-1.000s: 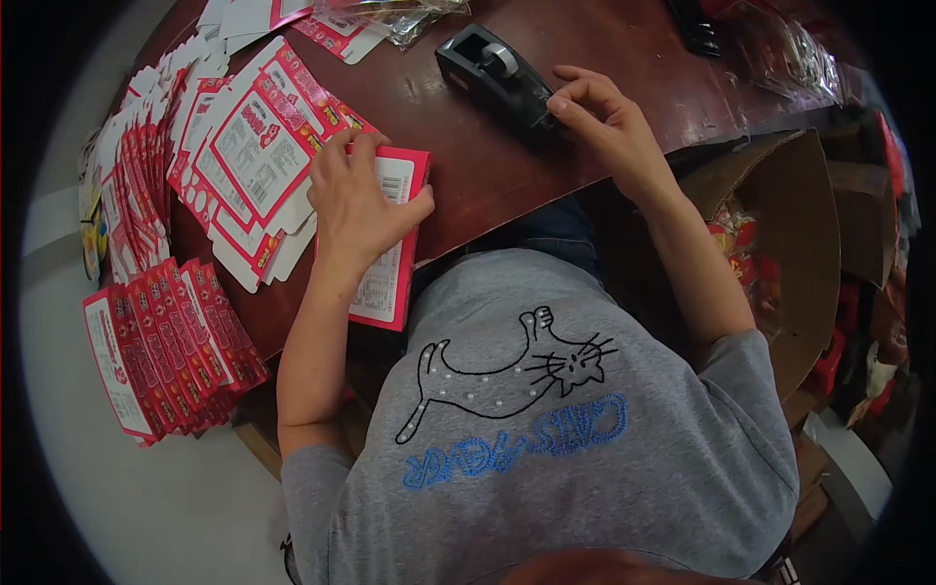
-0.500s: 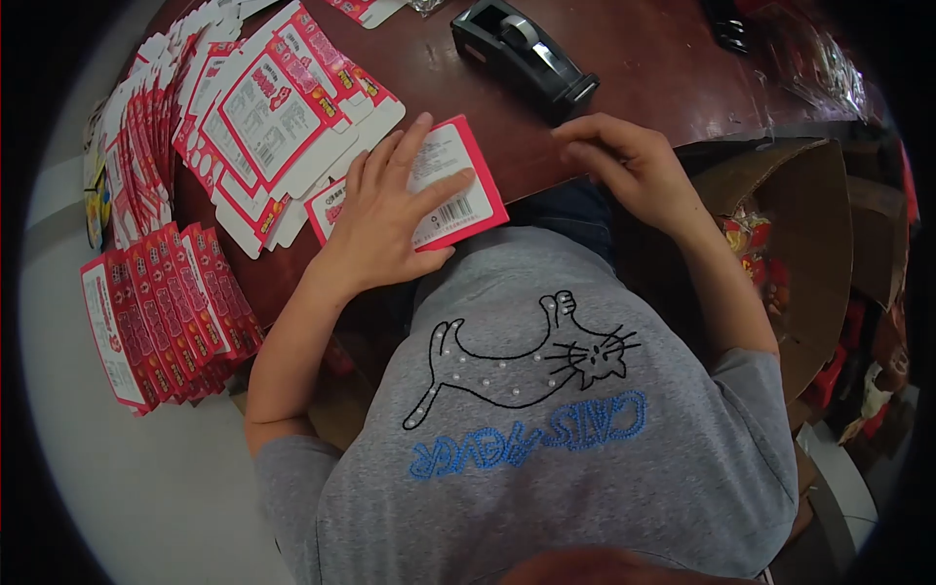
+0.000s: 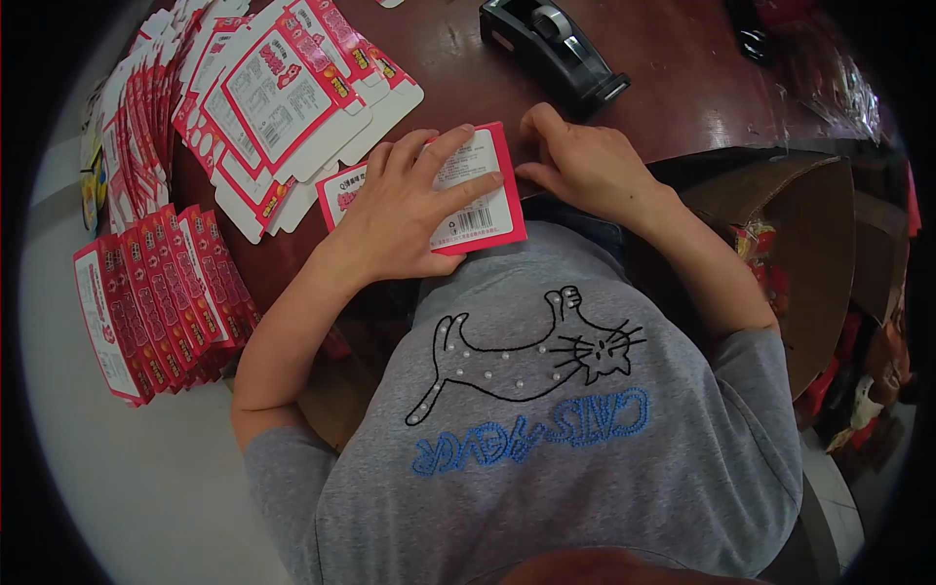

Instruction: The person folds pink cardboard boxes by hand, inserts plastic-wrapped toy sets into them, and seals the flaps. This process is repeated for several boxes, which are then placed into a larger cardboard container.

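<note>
A pink and white printed box (image 3: 475,207) lies near the table's front edge, its barcode face up. My left hand (image 3: 405,200) is spread over that face and holds it, with the thumb at the near edge. At the box's right end is my right hand (image 3: 585,161), its fingers curled and the thumb close to the box's edge. Whatever the right fingertips may hold is too small to make out. Beyond the right hand stands a black tape dispenser (image 3: 556,49) with a roll in it.
Flat printed cartons (image 3: 283,93) lie overlapped at the left of the dark red table (image 3: 673,97). A row of folded cartons (image 3: 136,136) stands beyond them. Filled pink boxes (image 3: 161,302) are stacked at lower left. An open cardboard carton (image 3: 809,224) with colourful packets is on the right.
My right hand has moved left, from near the tape dispenser to the box's right end. My left hand stays on the box. The whole view has shifted slightly.
</note>
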